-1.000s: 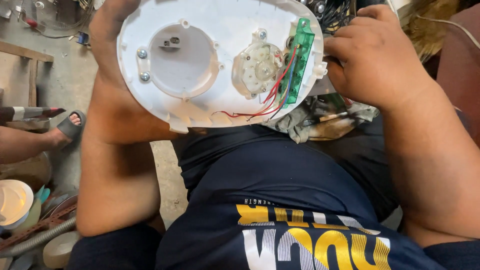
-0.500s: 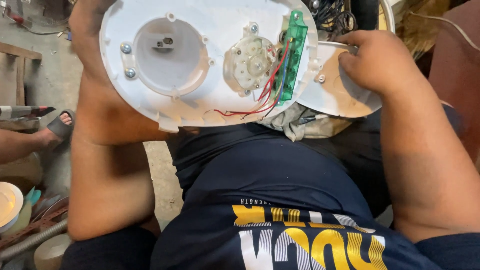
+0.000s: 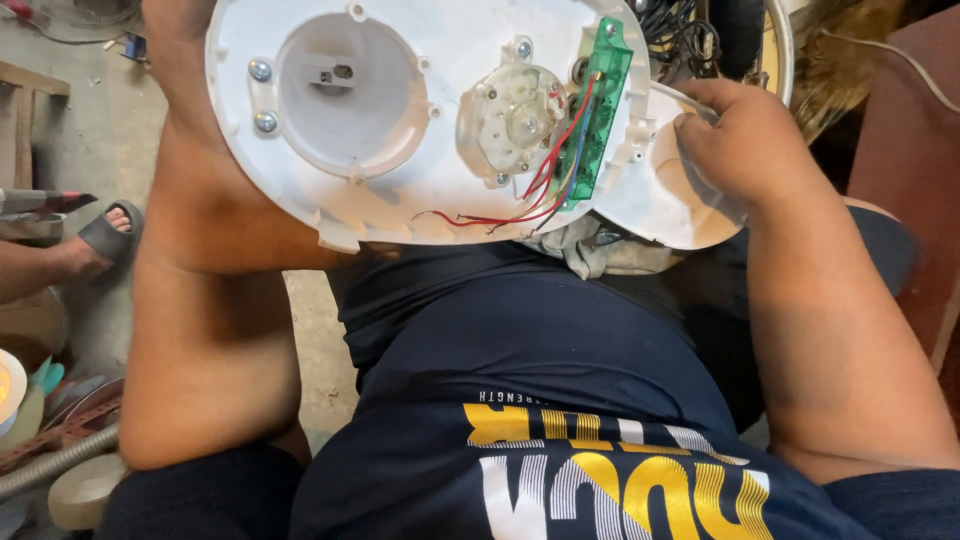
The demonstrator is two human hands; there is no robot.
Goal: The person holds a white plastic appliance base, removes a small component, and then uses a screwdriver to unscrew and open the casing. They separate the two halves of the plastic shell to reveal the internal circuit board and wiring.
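Observation:
A white plastic appliance housing (image 3: 420, 190) is held open side up above my lap. Inside it sit a round recess (image 3: 340, 90), a clear gear-and-switch unit (image 3: 515, 120) and a narrow green circuit board (image 3: 595, 110) with red, blue and black wires (image 3: 520, 205). My left hand (image 3: 185, 40) supports the housing from behind at its upper left, mostly hidden by it. My right hand (image 3: 745, 140) grips a second white curved cover piece (image 3: 650, 200) that lies apart from the housing at its right edge.
A crumpled grey rag (image 3: 590, 250) lies on my lap under the housing. Another person's sandalled foot (image 3: 95, 240) rests at the left, on the concrete floor (image 3: 70, 130). Tools and a metal hose (image 3: 50, 465) lie at bottom left. Tangled dark wires (image 3: 685, 35) sit at the top.
The housing has shifted left and slightly up. My right hand has pulled the second white cover piece away to the right, exposing more of it.

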